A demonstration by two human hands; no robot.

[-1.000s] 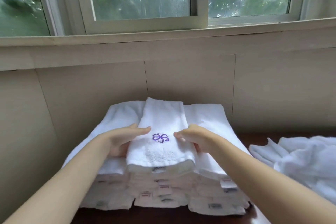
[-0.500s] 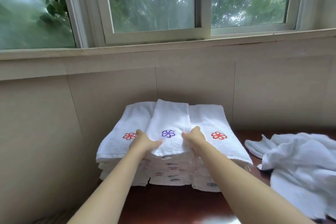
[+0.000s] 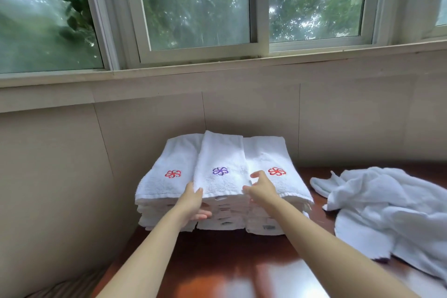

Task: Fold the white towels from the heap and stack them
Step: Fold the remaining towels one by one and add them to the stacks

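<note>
A sliding window (image 3: pixel 193 7) with pale frames runs across the top, green trees blurred behind the glass, letting in soft daylight. Below its ledge (image 3: pixel 314 60) stand beige wall panels (image 3: pixel 350 123). A glossy reddish-brown table (image 3: pixel 242 268) reflects the light in pale patches.

Your left hand (image 3: pixel 193 203) rests against the front of the stack (image 3: pixel 264 221), thumb at the purple-flower towel (image 3: pixel 221 152). Your right hand (image 3: pixel 262 191), fingers spread, touches that towel's right edge. The heap (image 3: pixel 387 201) lies apart on the table (image 3: pixel 242 268).
</note>
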